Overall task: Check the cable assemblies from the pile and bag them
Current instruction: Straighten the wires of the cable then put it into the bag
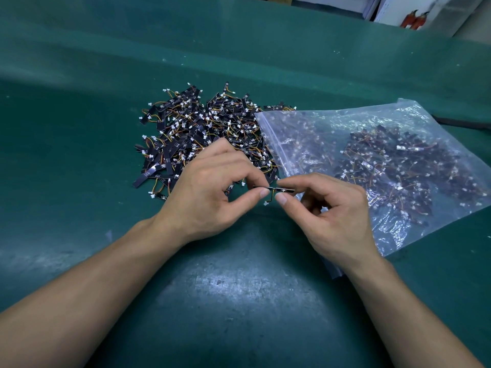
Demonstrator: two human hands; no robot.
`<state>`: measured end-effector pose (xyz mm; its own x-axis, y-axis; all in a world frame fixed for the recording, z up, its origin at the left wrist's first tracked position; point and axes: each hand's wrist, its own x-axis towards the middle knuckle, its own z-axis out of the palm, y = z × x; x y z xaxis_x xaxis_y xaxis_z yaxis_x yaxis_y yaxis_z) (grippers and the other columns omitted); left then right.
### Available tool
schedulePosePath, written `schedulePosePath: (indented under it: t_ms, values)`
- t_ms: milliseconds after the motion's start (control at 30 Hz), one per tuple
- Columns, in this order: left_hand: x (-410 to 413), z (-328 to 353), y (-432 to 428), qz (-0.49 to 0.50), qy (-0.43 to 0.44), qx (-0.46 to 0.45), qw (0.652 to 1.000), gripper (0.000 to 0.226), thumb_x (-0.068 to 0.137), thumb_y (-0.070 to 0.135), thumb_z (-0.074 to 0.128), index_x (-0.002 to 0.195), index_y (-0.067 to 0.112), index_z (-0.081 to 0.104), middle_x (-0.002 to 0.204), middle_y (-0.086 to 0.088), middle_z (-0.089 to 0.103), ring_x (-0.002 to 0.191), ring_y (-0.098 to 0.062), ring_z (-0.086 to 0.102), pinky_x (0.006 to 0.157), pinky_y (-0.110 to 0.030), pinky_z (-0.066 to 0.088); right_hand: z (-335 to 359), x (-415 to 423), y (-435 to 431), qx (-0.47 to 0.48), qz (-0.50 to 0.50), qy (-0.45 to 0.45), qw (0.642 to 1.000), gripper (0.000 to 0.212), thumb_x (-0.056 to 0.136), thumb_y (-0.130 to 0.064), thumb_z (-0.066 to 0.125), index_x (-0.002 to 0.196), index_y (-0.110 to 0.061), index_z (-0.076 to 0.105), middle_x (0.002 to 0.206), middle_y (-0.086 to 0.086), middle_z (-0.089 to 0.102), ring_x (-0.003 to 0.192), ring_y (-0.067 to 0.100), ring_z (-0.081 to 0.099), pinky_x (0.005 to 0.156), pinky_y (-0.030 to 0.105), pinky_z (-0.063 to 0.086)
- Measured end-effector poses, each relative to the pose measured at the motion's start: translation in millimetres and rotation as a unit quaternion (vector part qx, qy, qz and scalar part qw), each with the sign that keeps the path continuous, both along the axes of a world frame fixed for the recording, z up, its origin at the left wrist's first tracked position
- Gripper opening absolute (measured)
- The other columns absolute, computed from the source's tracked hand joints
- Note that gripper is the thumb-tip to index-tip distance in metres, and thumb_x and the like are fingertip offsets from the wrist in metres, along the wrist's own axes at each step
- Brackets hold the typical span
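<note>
A pile of cable assemblies (202, 128), small black strips with orange-yellow wires and white connectors, lies on the green mat. Right of it lies a clear zip bag (393, 166) holding several more assemblies, its mouth facing the pile. In front of the pile, my left hand (212, 192) and my right hand (332, 216) pinch one cable assembly (272, 189) between thumb and forefinger, one at each end. The strip is held level, and its wire with a white connector hangs below it.
The green mat (239, 288) covers the table and rises in a fold at the back. A dark cable (462, 122) lies past the bag at the right. Boxes and red objects (414, 19) stand beyond the table's far right edge.
</note>
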<state>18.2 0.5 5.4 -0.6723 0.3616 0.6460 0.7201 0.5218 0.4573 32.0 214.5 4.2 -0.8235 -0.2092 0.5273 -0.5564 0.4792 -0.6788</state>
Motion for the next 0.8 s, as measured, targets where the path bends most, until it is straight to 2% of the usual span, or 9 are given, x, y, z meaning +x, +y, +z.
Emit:
schedulePosePath:
  t_ms: [167, 267, 400, 567, 700, 800]
  values:
    - [-0.2, 0.1, -0.3, -0.002, -0.004, 0.001, 1.000, 0.008, 0.089, 0.017, 0.077, 0.084, 0.011, 0.075, 0.081, 0.003, 0.070, 0.078, -0.025, 0.057, 0.075, -0.038, 0.047, 0.3, -0.6, 0.1, 0.013, 0.001, 0.004, 1.000, 0.001, 0.086, -0.017, 0.078, 0.086, -0.017, 0.079, 0.073, -0.021, 0.065, 0.054, 0.009, 0.056, 0.056, 0.011, 0.039]
    - [0.0, -0.3, -0.1, -0.001, -0.012, 0.000, 1.000, 0.007, 0.088, 0.018, 0.077, 0.087, 0.011, 0.075, 0.083, 0.002, 0.070, 0.079, -0.027, 0.058, 0.076, -0.040, 0.047, 0.1, -1.1, -0.2, 0.016, 0.003, 0.010, 1.000, 0.002, 0.086, -0.017, 0.077, 0.085, -0.015, 0.079, 0.074, -0.017, 0.067, 0.055, 0.011, 0.057, 0.057, 0.013, 0.041]
    - [0.2, -0.4, -0.3, 0.000, -0.015, 0.002, 1.000, 0.009, 0.088, 0.020, 0.076, 0.089, 0.011, 0.075, 0.085, 0.002, 0.070, 0.080, -0.027, 0.057, 0.076, -0.040, 0.047, 0.7, -0.7, 0.2, 0.015, 0.004, 0.018, 1.000, 0.003, 0.086, -0.016, 0.077, 0.085, -0.013, 0.079, 0.073, -0.013, 0.069, 0.056, 0.012, 0.057, 0.057, 0.015, 0.042]
    - [-0.2, -1.2, -1.2, -0.001, -0.018, -0.002, 1.000, 0.010, 0.090, 0.020, 0.074, 0.084, 0.012, 0.074, 0.082, 0.003, 0.069, 0.079, -0.024, 0.055, 0.074, -0.038, 0.046, 0.2, -0.8, -0.4, 0.010, 0.000, 0.007, 1.000, 0.001, 0.086, -0.016, 0.078, 0.087, -0.016, 0.079, 0.074, -0.023, 0.064, 0.054, 0.011, 0.056, 0.056, 0.012, 0.040]
    - [0.0, -0.9, -0.7, -0.006, -0.016, -0.002, 1.000, 0.010, 0.091, 0.018, 0.073, 0.083, 0.011, 0.073, 0.081, 0.003, 0.069, 0.078, -0.025, 0.055, 0.075, -0.038, 0.046, -1.0, -0.8, -0.4, 0.000, -0.003, -0.011, 1.000, 0.009, 0.084, -0.021, 0.079, 0.093, -0.022, 0.078, 0.074, -0.020, 0.066, 0.051, 0.015, 0.057, 0.053, 0.016, 0.042]
    - [-0.4, -0.9, -0.5, -0.009, -0.012, -0.007, 1.000, 0.010, 0.092, 0.016, 0.072, 0.083, 0.011, 0.073, 0.081, 0.002, 0.069, 0.077, -0.025, 0.055, 0.075, -0.039, 0.045, -1.3, -0.9, -0.5, -0.003, -0.003, -0.017, 1.000, 0.008, 0.085, -0.022, 0.079, 0.093, -0.020, 0.078, 0.074, -0.016, 0.067, 0.051, 0.016, 0.056, 0.053, 0.016, 0.042]
